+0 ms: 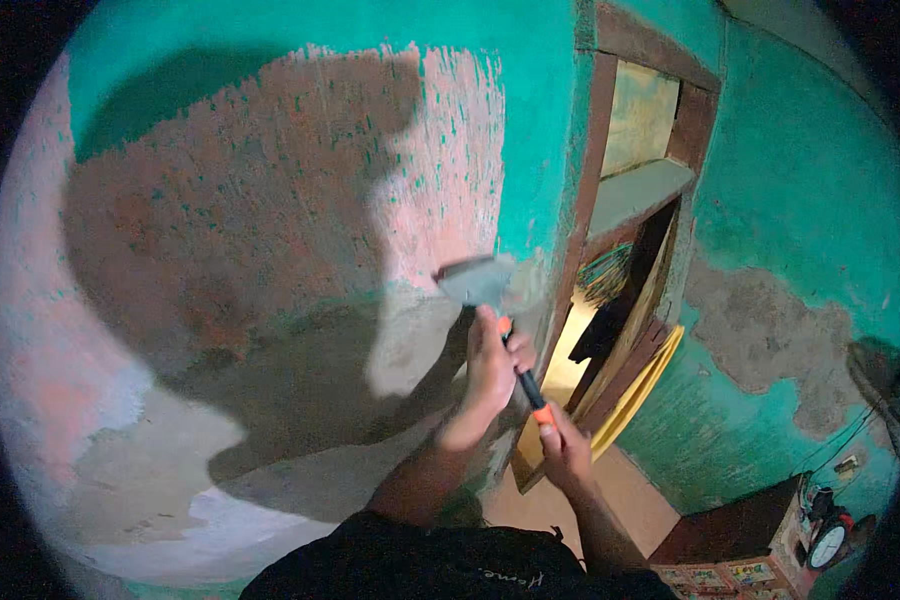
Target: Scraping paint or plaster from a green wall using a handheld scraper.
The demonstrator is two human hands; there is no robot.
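Observation:
A long-handled wall scraper (529, 379) with a wide metal blade (476, 279) slants across the view. Its handle is black with orange parts. My left hand (491, 367) wraps the handle just below the blade. Lower down, my right hand (568, 451) grips the orange end. The blade is blurred and lies over the wall (450, 172) beside the edge of the green paint (536, 180). A large patch with pink and pale plaster bears streaks of green flecks. My shadow darkens much of this patch, and whether the blade touches the wall is unclear.
A doorway with a brown wooden frame (601, 142) stands right of the patch. Yellow cloth (637, 394) hangs by the door. At lower right, a wooden cabinet (735, 525) holds a round clock (826, 546). Another green wall (795, 195) has a bare grey area.

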